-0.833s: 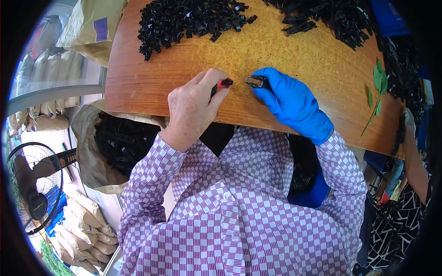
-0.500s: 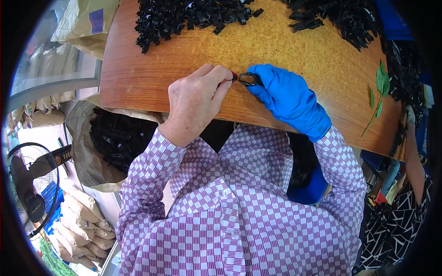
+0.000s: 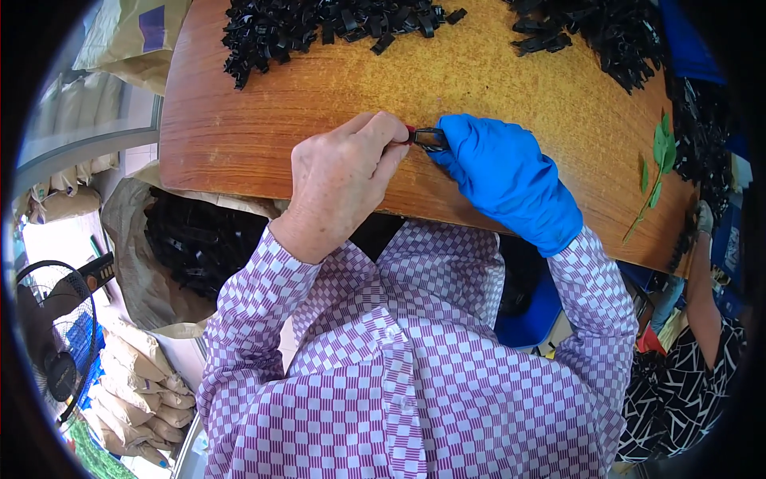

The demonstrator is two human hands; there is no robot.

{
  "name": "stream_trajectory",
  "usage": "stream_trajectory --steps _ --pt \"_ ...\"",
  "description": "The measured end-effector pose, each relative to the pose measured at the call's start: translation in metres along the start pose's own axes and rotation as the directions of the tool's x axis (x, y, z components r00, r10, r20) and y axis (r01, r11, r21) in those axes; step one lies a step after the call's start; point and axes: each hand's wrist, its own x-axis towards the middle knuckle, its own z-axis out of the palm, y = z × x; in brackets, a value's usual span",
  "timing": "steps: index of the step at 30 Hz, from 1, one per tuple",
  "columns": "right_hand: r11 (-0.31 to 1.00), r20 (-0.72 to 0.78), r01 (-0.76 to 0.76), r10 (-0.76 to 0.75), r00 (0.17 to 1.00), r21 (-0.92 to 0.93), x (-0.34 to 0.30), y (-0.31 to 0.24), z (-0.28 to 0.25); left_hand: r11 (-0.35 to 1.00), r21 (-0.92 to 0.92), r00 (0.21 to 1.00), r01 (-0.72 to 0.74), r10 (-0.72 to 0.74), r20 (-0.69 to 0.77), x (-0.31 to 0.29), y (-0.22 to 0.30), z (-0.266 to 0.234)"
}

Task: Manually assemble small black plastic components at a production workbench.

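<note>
- Small black clip [image 3: 429,139]: held above the near part of the table [image 3: 495,80], pinched between the two hands, near the table's near edge and roughly at its middle.
- Left hand [image 3: 345,177]: bare, fingers curled narrow, thumb and fingertips closed on the left end of the clip; a red nail shows at the contact point.
- Right hand [image 3: 504,177]: in a blue glove, fingers bent and closed on the right end of the clip; the two hands touch at the clip.
- Table: wooden, orange-brown top.
- Far left pile of black parts [image 3: 319,28]: lies on the far side of the table, well apart from the hands.
- Far right pile of black parts [image 3: 598,32]: on the far right of the table, running down its right edge.
- Green leafy sprig [image 3: 656,164]: lies on the table at the right, apart from the hands.
- Sack of black parts [image 3: 191,239]: open, below the table's near left edge.
- Fan [image 3: 56,351]: stands far left, low.
</note>
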Motion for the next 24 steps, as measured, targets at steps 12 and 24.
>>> stream_trajectory --steps 12,24 --pt "0.885 0.196 0.236 -0.169 0.966 -0.401 0.012 -0.020 -0.048 0.988 -0.115 0.981 -0.103 0.120 0.150 0.011 -0.017 0.000" --pt "0.928 0.205 0.162 -0.096 0.974 -0.337 0.015 -0.021 -0.045 0.980 -0.168 0.982 -0.106 0.130 0.140 0.015 -0.020 -0.003"
